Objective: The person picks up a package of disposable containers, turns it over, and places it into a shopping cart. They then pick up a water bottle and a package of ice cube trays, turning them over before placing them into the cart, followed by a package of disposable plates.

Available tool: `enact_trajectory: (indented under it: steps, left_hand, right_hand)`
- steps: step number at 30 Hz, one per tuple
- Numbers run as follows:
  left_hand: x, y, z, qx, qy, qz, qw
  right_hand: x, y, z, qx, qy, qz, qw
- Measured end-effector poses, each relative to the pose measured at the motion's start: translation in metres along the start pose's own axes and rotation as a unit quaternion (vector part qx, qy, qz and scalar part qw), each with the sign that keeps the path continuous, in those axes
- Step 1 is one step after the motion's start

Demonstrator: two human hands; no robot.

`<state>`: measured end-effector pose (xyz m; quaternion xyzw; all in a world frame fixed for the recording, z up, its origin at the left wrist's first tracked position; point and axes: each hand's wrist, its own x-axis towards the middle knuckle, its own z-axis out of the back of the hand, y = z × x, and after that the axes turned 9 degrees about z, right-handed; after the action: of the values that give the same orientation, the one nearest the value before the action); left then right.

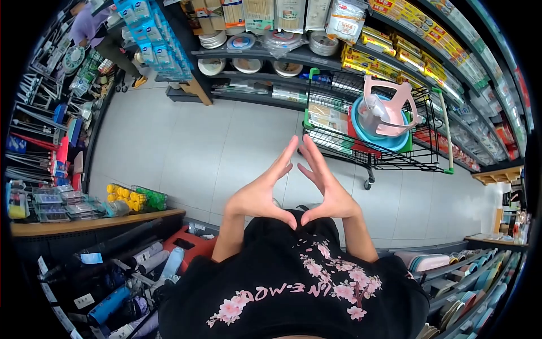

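Note:
My left hand (262, 195) and my right hand (330, 192) are raised in front of my black shirt (271, 271) with pink blossoms. Their fingertips nearly meet at the top and the thumb tips come close together below, framing a gap through which grey floor shows. Neither holds anything; the fingers are stretched out. Beyond my right hand stands a black wire shopping cart (339, 141) with green corners. In it are a blue basin (389, 141) and a pink plastic stool (409, 101).
Shelves of bowls and packets (254, 51) run along the far side, with yellow boxes (418, 28) at the right. A person (101, 34) stands at the upper left. Yellow and green items (132, 195) sit on a left shelf. Tiled floor (186, 130) lies between.

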<state>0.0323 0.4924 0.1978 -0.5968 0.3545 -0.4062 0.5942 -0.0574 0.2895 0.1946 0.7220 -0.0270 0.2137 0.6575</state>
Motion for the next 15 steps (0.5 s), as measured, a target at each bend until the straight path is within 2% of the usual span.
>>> enact_trajectory:
  steps: [15]
  left_hand:
    - [0.019,0.003,-0.014,-0.040,0.013,-0.005,0.999]
  right_hand:
    - [-0.017,0.010,0.005,0.000,-0.054,-0.001,0.999]
